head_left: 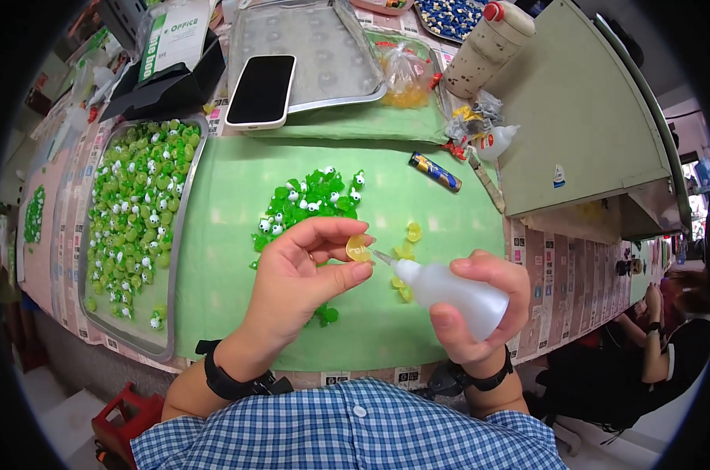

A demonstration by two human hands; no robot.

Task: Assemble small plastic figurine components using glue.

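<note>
Between the thumb and fingers of my left hand (308,258) is a small yellow translucent cup-shaped piece (358,248), its hollow turned toward the right. My right hand (484,301) grips a white squeeze bottle (457,294), tilted so its thin nozzle tip is at the edge of the yellow piece; whether they touch I cannot tell. Several loose yellow pieces (414,231) lie on the green mat (237,188) beside the nozzle. Behind my left hand sits a pile of small green figures with white eye-like balls (312,196); a few more green bits show under my wrist.
On the left stands a metal tray (175,290) full of green and yellow pieces. A phone (261,90), a glue stick-like dark tube (435,171), a knife-like strip (487,182) and a stained bottle (488,51) lie farther back. A grey-green cabinet (582,117) blocks the right; another person (645,352) sits beyond.
</note>
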